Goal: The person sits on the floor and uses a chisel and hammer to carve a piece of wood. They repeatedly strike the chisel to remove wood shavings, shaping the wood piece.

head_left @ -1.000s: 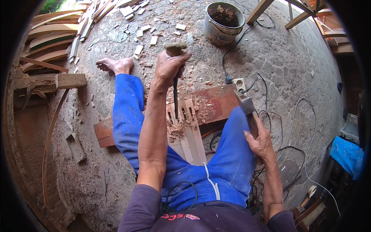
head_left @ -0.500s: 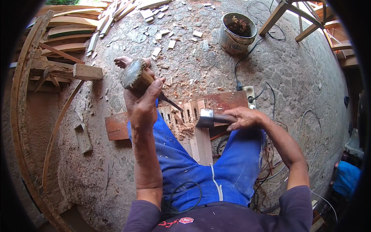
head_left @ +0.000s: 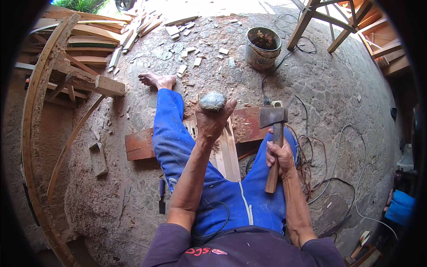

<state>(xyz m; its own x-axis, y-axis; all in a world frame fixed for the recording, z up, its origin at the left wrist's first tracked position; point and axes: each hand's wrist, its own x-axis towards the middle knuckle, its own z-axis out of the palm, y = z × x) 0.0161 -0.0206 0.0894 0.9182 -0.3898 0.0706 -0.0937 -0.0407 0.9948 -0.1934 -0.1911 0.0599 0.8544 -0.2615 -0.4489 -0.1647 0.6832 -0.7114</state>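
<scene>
My left hand [head_left: 210, 127] is closed around a chisel, its round, frayed handle end [head_left: 212, 101] facing up. Below my hand the blade is hidden. Upright in my right hand [head_left: 281, 156] is a hatchet, gripped by its wooden handle [head_left: 272, 175], with the heavy metal head [head_left: 272, 116] at the top. Pale wooden strips [head_left: 228, 151] lie between my legs across a red-brown plank [head_left: 140, 144]. Some slots in the pale wood show left of my left wrist; my hand and forearm cover others.
A second chisel [head_left: 162, 196] lies on the floor by my left thigh. Ahead stands a dirty bucket [head_left: 263, 49] among scattered wood offcuts. Cables [head_left: 307, 120] run along the right, near a power strip partly behind the hatchet. A timber frame [head_left: 109, 85] stands at left.
My left hand has swung right and turned the chisel upright, hiding its blade. The hatchet has moved right and turned from lying sideways to head-up. The view has shifted slightly.
</scene>
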